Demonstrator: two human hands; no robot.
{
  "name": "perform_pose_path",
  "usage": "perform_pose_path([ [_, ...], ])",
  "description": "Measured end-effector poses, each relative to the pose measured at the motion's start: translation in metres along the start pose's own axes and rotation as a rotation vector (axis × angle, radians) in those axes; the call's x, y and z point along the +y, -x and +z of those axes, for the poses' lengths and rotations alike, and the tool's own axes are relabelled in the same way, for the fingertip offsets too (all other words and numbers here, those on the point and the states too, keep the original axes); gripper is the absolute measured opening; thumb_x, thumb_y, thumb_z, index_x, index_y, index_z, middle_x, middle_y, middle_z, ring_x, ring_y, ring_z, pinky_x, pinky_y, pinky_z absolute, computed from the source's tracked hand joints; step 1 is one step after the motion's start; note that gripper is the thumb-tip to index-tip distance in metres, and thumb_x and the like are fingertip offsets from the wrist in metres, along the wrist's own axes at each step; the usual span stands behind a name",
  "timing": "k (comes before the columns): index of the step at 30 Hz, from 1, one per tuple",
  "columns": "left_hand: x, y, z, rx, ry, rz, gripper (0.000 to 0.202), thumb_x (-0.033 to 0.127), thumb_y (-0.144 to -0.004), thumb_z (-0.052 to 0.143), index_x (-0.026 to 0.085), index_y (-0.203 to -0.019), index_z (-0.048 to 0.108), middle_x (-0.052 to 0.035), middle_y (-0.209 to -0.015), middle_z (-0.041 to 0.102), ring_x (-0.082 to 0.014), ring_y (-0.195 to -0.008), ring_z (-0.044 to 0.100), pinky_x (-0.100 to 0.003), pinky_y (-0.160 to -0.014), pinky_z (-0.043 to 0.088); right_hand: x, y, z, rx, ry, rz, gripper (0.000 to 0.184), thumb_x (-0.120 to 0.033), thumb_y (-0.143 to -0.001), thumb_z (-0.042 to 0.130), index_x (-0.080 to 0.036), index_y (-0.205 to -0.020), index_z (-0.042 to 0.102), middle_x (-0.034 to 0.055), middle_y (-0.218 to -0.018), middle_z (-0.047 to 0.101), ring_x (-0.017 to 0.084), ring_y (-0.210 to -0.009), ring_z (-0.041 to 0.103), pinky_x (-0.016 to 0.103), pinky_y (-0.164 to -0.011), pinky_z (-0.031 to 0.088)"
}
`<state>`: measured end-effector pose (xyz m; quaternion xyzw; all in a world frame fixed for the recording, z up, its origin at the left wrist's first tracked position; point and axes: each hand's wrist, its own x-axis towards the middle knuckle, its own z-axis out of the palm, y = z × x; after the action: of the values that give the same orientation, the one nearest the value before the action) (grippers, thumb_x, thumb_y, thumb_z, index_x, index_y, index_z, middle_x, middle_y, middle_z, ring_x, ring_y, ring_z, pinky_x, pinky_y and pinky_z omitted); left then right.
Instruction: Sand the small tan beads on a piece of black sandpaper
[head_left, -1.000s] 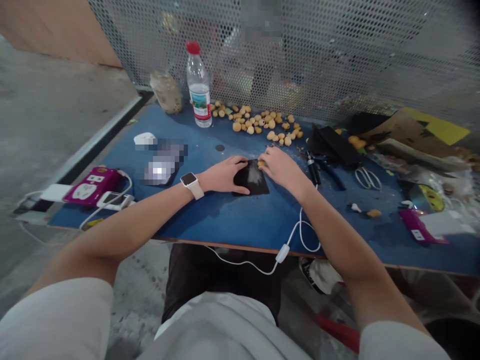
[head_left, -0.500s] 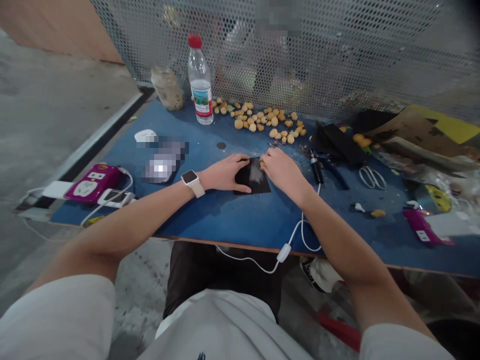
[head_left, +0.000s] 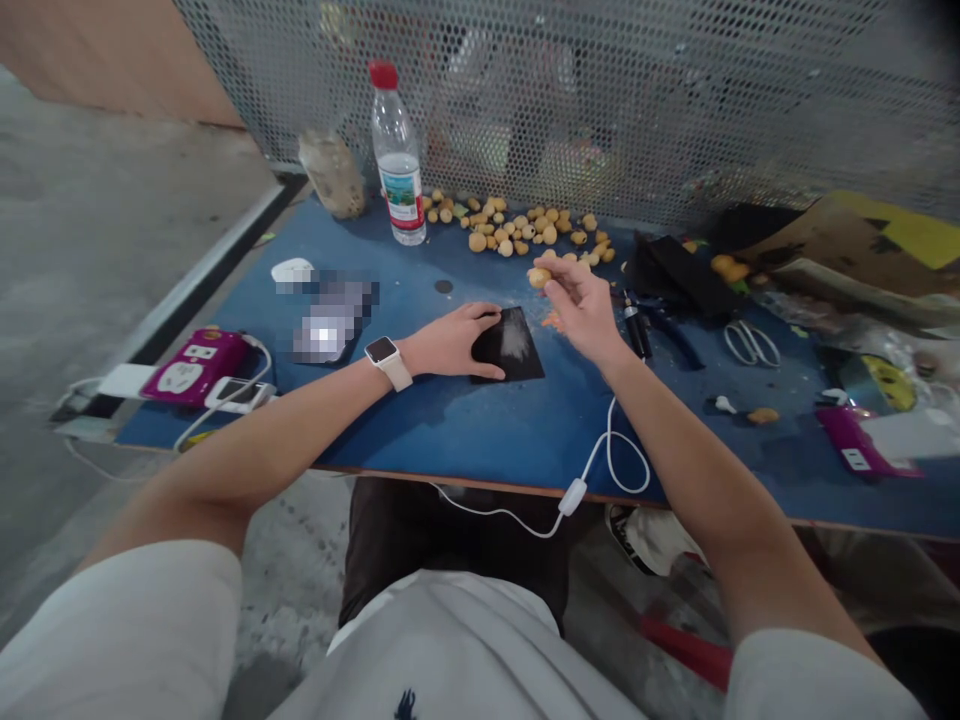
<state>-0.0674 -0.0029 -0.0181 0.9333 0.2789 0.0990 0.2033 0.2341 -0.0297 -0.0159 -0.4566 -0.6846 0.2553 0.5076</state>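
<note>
Up and away from the black sheet (head_left: 531, 365) goes the right hand (head_left: 589, 310) since the earlier frame, taking a small tan piece (head_left: 539, 278) with it; the left hand (head_left: 450, 345) stays on the sheet. From my remote seat I find the piece just right of the frame's centre, pinched at the left end of the right hand's fingers. It looks nearly round, so I cannot make out a long axis. What matters to me is piece against sheet: the pale powdery patch (head_left: 515, 335) lies below and slightly left of the piece, clearly apart. The right hand is the nearer of the 2; the left hand's fingers spread wide over the sheet's left side, holding nothing up off the table (head_left: 420, 440). Similar pieces (head_left: 527, 232) lie at upper centre.
</note>
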Motion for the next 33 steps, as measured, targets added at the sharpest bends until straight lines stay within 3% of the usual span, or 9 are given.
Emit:
perform_pose_path([
  [6,0.001,-0.001,-0.001,-0.025,-0.020,-0.014,0.127,0.093,-0.105,0.084,0.004,-0.192,0.061,-0.0314,-0.204,0.053,-0.0535,-0.189,0.052,-0.059,-0.159,0.042,-0.007,-0.001,0.005,-0.026,-0.043,0.038,0.081,-0.101,-0.115,0.069,-0.037,-0.161,0.086,0.0133,-0.143,0.093,0.039,-0.138,0.087,0.064,-0.124,0.073],
  [9,0.001,-0.001,-0.001,-0.013,-0.013,-0.004,0.125,0.093,-0.105,0.084,0.006,-0.192,0.063,-0.0298,-0.203,0.054,-0.0533,-0.188,0.053,-0.059,-0.159,0.043,-0.014,-0.001,0.005,-0.036,-0.004,0.091,0.079,-0.097,-0.115,0.072,-0.039,-0.168,0.082,0.0128,-0.143,0.092,0.038,-0.139,0.086,0.060,-0.120,0.073],
  [16,-0.003,0.000,0.001,0.001,-0.003,0.015,0.126,0.096,-0.105,0.084,0.008,-0.192,0.063,-0.0290,-0.203,0.054,-0.0507,-0.189,0.053,-0.055,-0.159,0.042,-0.009,-0.001,0.003,-0.029,-0.159,0.120,0.077,-0.100,-0.112,0.071,-0.039,-0.158,0.080,0.0134,-0.149,0.090,0.034,-0.130,0.085,0.053,-0.107,0.075],
  [19,-0.005,0.001,0.002,0.003,-0.004,0.021,0.124,0.097,-0.106,0.082,0.010,-0.192,0.062,-0.0284,-0.203,0.054,-0.0510,-0.189,0.053,-0.056,-0.158,0.043,-0.005,-0.002,-0.001,-0.032,-0.237,0.147,0.069,-0.093,-0.111,0.076,-0.037,-0.151,0.079,0.0132,-0.152,0.089,0.033,-0.127,0.084,0.050,-0.102,0.075],
  [23,-0.003,0.001,0.000,0.001,0.000,0.018,0.123,0.095,-0.106,0.082,0.010,-0.192,0.063,-0.0291,-0.204,0.053,-0.0526,-0.189,0.052,-0.060,-0.158,0.044,-0.005,-0.003,-0.006,-0.044,-0.307,0.194,0.052,-0.076,-0.112,0.078,-0.034,-0.142,0.079,0.0130,-0.154,0.088,0.031,-0.125,0.084,0.050,-0.108,0.076],
  [28,0.002,0.001,-0.004,-0.037,-0.011,-0.013,0.130,0.095,-0.105,0.083,0.001,-0.192,0.060,-0.0338,-0.205,0.050,-0.0546,-0.190,0.050,-0.058,-0.159,0.043,-0.002,-0.001,-0.007,-0.085,-0.292,0.164,0.054,-0.081,-0.113,0.079,-0.033,-0.137,0.082,0.0110,-0.141,0.088,0.031,-0.119,0.085,0.053,-0.113,0.076],
  [31,0.001,0.000,-0.003,-0.031,-0.008,-0.012,0.128,0.096,-0.106,0.083,0.006,-0.193,0.060,-0.0303,-0.206,0.050,-0.0537,-0.191,0.050,-0.058,-0.159,0.043,0.001,0.002,-0.002,-0.109,-0.171,0.096,0.056,-0.082,-0.111,0.086,-0.032,-0.139,0.086,0.0097,-0.126,0.088,0.033,-0.114,0.086,0.054,-0.110,0.076],
  [33,0.000,0.000,-0.003,-0.024,0.000,-0.007,0.126,0.097,-0.106,0.082,0.010,-0.194,0.061,-0.0275,-0.206,0.051,-0.0532,-0.190,0.051,-0.059,-0.159,0.042,0.000,0.005,0.001,-0.161,0.033,0.031,0.049,-0.073,-0.116,0.086,-0.030,-0.141,0.090,0.0121,-0.129,0.089,0.035,-0.118,0.085,0.056,-0.113,0.074],
])
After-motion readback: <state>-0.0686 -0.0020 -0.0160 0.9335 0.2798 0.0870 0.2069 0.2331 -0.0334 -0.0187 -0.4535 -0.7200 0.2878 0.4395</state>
